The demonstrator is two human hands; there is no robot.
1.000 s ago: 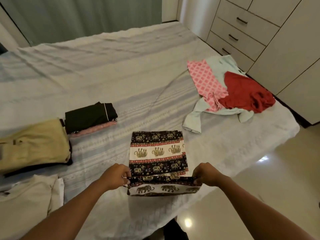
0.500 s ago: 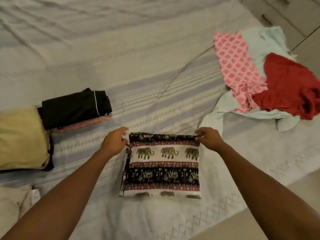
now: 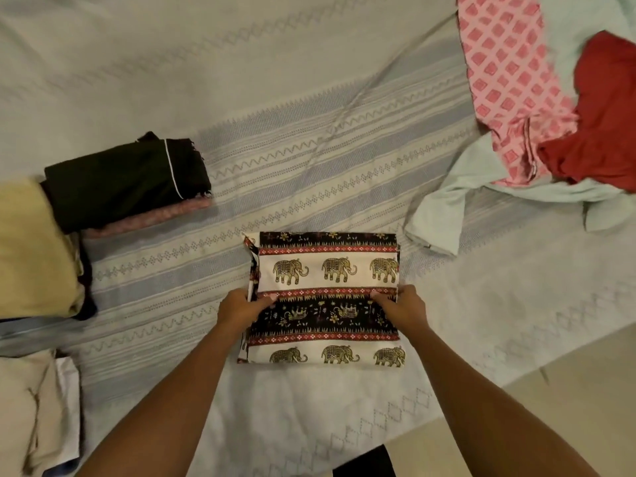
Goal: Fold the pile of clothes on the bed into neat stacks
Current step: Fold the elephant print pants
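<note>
Two-handed, gripping a folded elephant-print cloth [image 3: 327, 270] at its middle: left hand [image 3: 239, 309] curling round the left edge, right hand [image 3: 401, 306] round the right edge, fingertips pressing on top. Holding the cloth flat on the striped bedspread [image 3: 309, 98]. Showing, left of the cloth, black stack [image 3: 127, 180], tan stack [image 3: 31, 249] and cream stack [image 3: 34, 407]; up and right of the cloth, loose pink garment [image 3: 499, 74], pale green garment [image 3: 444, 208] and red garment [image 3: 605, 125], overlapping.

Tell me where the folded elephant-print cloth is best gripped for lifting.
Grip the elephant-print cloth by its left and right edges at mid-height, one hand from each side, pinching all layers. It lies flat, folded, with loose layers at the left edge; a one-sided lift would likely spill it. The left hand and right hand sit there.
</note>
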